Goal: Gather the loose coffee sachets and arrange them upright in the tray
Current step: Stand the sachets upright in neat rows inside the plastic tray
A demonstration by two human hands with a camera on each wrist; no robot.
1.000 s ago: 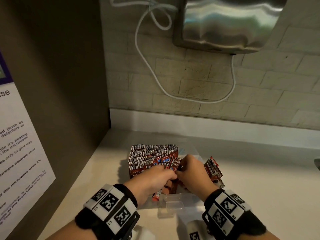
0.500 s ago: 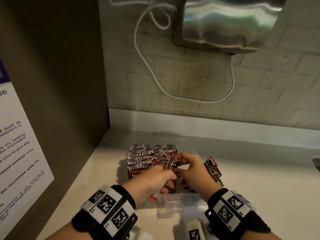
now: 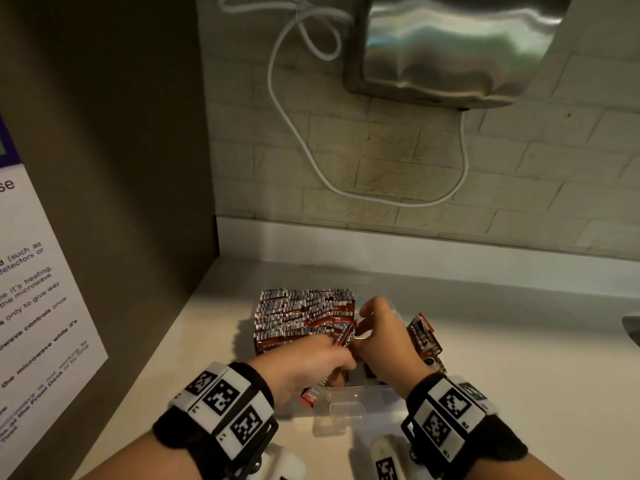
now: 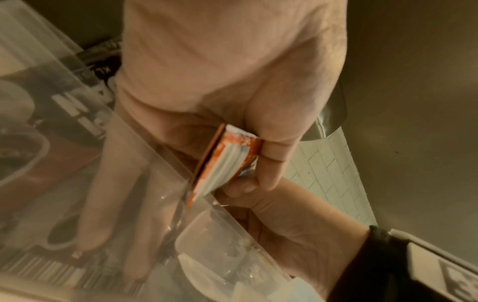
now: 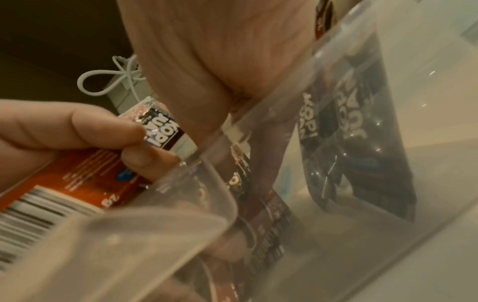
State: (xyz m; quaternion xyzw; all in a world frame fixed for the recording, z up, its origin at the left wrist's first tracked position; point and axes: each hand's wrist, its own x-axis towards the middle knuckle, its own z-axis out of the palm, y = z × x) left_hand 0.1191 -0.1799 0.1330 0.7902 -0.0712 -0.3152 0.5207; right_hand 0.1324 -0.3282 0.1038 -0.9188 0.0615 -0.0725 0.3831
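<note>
The sachets are thin foil packets; judged light, limp across the flat and slick on the face, so a loose pinch would likely let them slide or fan out; the best hold looks to be across the flat faces near the top seal, with the bundle squared so it stands on its lower edge.

A clear plastic tray [image 3: 360, 393] sits on the counter [image 3: 519, 358] directly ahead; its far left part is packed with a row [image 3: 304, 313] of sachets standing upright, barcodes facing up; a few more sachets [image 3: 424, 336] lean at the right side of the tray, whether inside its wall or just beyond it cannot be told.

The left hand [image 3: 304, 358] is clenched round a small bundle [image 4: 225, 161] of sachets, thumb on one face and fingers on the other; the bundle's lower end shows at the near wall of the tray. The right hand [image 3: 381, 337] touches the left over the middle of the tray, beside the row; its thumb and fingers are curled at the top of the bundle, but whether it actually pinches a sachet cannot be told; its lower fingers reach down inside the tray.

A steel dispenser [image 3: 450, 46] and a white cable [image 3: 294, 133] hang on the brick wall above.
</note>
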